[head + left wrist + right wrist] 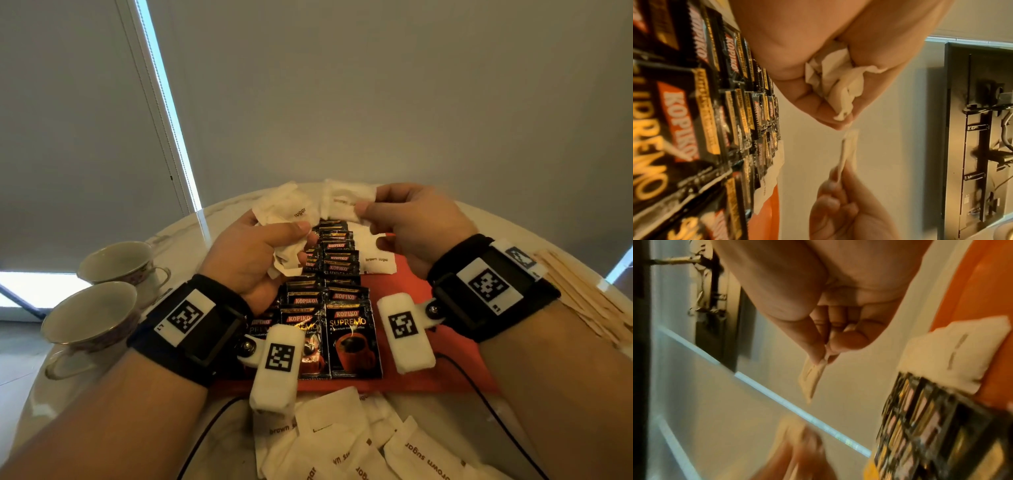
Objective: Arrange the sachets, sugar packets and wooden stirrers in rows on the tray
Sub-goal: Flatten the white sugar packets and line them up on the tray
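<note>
The left hand (260,253) is curled round a crumpled bunch of sugar packets (291,219) above the coffee sachets (329,308), which already lie in overlapping rows down the orange tray (455,356) — likely a supply to deal from. The right hand (407,219) pinches a single packet (346,202) by its edge (thumb against forefinger), probably bound for the packet lying beside the sachets (375,257); wooden stirrers (582,294) wait untouched at the far right, off the tray.
</note>
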